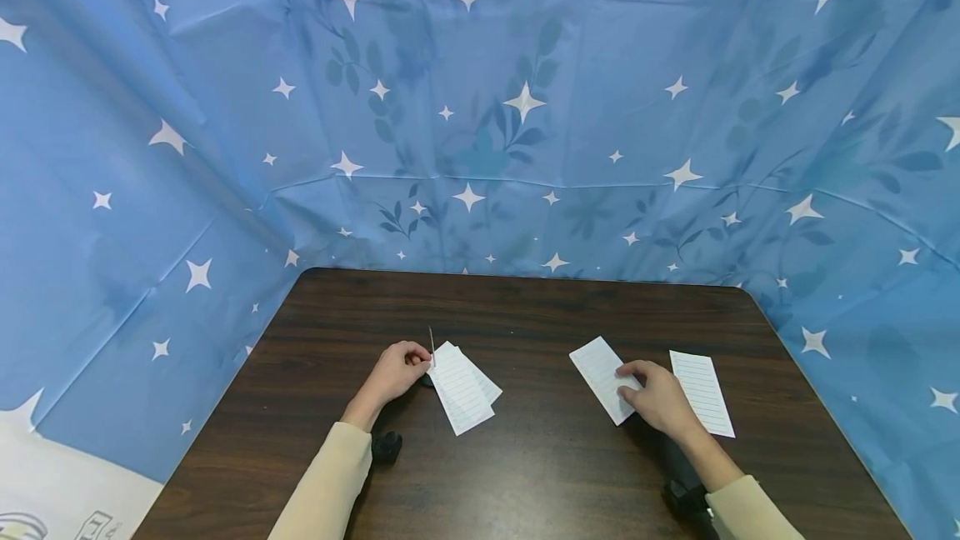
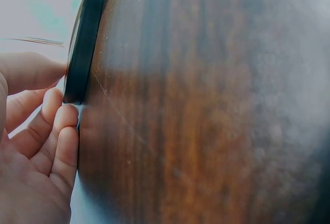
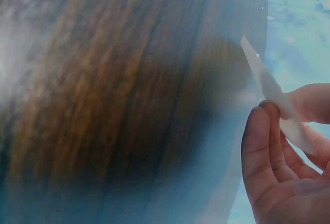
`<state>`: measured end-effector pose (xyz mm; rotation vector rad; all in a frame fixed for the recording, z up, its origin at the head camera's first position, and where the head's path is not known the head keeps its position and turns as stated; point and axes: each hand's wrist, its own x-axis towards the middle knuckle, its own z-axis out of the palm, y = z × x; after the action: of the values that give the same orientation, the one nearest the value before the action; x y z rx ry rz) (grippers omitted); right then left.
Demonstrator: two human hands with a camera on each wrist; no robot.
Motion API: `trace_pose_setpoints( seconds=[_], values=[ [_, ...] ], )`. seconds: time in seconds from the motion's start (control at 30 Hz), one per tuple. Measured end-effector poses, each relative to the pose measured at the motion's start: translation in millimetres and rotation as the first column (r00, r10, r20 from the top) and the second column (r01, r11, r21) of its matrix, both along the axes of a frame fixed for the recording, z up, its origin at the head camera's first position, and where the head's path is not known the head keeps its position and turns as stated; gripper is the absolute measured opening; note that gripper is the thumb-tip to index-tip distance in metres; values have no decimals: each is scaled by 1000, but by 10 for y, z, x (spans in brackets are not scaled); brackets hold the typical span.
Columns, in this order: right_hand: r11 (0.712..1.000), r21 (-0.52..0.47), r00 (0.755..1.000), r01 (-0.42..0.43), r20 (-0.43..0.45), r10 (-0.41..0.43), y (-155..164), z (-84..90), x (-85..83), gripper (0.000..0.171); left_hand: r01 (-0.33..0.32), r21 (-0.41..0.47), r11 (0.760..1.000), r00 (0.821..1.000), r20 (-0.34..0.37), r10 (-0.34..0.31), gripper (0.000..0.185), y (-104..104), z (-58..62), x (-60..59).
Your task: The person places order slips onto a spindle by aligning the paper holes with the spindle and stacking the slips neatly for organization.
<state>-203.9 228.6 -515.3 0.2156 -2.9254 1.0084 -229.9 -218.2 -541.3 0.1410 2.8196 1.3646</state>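
My left hand is at a bill spike, a thin upright metal rod on a round black base. Its thumb lies against the top of the base, with curled fingertips at the rim. Lined paper slips overlap beside the rod, their upper corner right at it. My right hand pinches a white lined slip between thumb and fingers. The right wrist view shows this paper nearly edge-on, tilted above the table. Close to the right hand lies another lined slip.
Everything lies on a dark wood-grain table with rounded far corners. A blue star-patterned curtain hangs behind and along the sides. Black wrist devices show under both forearms, and a white printed surface stands at lower left.
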Motion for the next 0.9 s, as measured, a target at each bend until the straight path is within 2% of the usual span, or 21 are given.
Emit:
trace_pose_setpoints(
  seconds=[0.33,0.9],
  values=[
    [999,-34,1000,-11,1,11,-55,3,-2,26,3,8,1000,1000,-1,-3,4,-3,-3,0],
    [987,-159,998,-35,-50,28,-197,97,36,29,4,9,1000,1000,3,-4,4,1,12,10]
  ],
)
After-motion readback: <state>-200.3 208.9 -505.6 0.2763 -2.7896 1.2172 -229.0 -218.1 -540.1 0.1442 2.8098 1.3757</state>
